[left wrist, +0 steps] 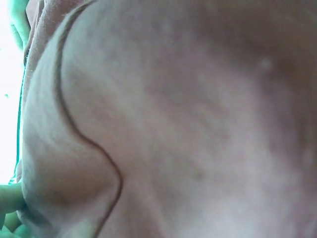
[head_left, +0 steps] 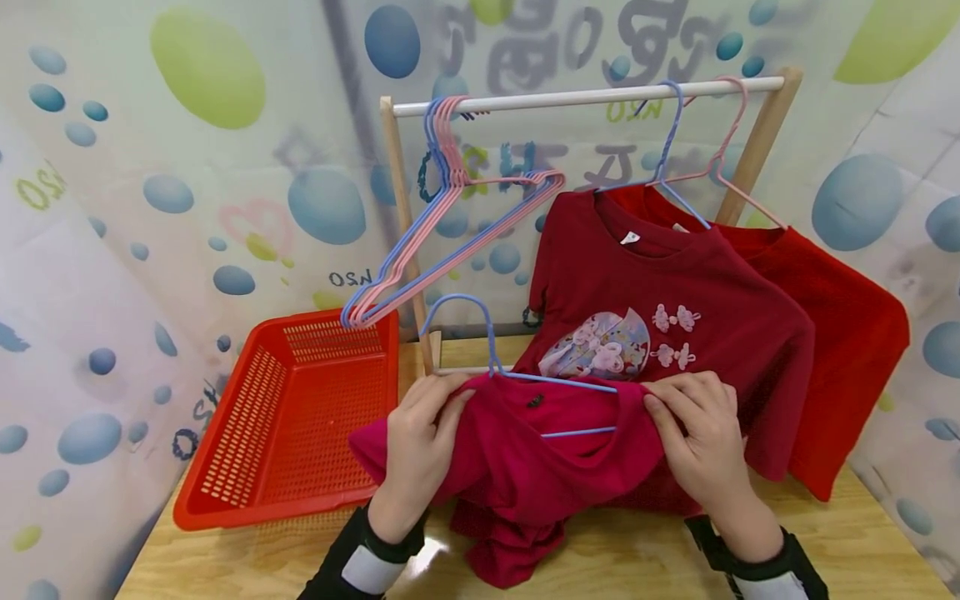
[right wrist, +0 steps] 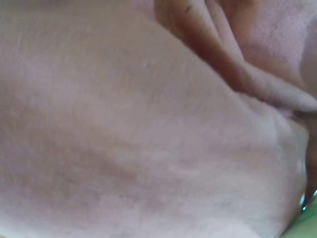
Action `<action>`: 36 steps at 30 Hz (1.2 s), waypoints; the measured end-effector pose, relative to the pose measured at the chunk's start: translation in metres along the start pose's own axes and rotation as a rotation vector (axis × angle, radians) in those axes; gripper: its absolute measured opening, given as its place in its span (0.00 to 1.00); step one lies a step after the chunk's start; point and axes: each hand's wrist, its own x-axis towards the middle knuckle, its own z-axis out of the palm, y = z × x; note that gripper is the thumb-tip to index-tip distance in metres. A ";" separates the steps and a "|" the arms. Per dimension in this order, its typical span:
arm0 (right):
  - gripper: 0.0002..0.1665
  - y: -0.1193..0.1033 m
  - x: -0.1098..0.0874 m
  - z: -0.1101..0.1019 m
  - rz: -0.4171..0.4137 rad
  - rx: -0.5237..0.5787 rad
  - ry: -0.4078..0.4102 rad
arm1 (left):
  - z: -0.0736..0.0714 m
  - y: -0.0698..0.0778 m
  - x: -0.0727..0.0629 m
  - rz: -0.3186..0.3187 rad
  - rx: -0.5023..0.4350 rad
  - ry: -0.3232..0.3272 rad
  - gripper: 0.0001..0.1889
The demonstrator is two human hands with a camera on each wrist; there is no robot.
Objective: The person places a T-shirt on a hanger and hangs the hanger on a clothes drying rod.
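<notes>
A magenta shirt (head_left: 525, 467) hangs bunched between both hands, its neckline facing up with a small dark tag inside. A blue hanger (head_left: 558, 382) sits inside the shirt; its hook sticks up out of the neckline, tilted left. My left hand (head_left: 423, 437) pinches the shirt's left shoulder between thumb and fingers. On the other side my right hand (head_left: 701, 433) pinches the cloth by the right shoulder. In the left wrist view, blurred cloth (left wrist: 148, 124) with a seam fills most of the picture. The right wrist view is too close and blurred to show the grip.
Behind stands a rack with a white rail (head_left: 585, 98) and wooden posts. Several pink and blue hangers (head_left: 450, 196) hang at its left. A dark red T-shirt (head_left: 667, 283) and a bright red garment (head_left: 847, 325) hang at the right. A red basket (head_left: 262, 400) stands left on the wooden table (head_left: 615, 558).
</notes>
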 end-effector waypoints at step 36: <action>0.36 -0.036 0.017 0.028 -0.041 0.036 -0.013 | 0.014 0.001 -0.009 -0.069 -0.020 0.033 0.07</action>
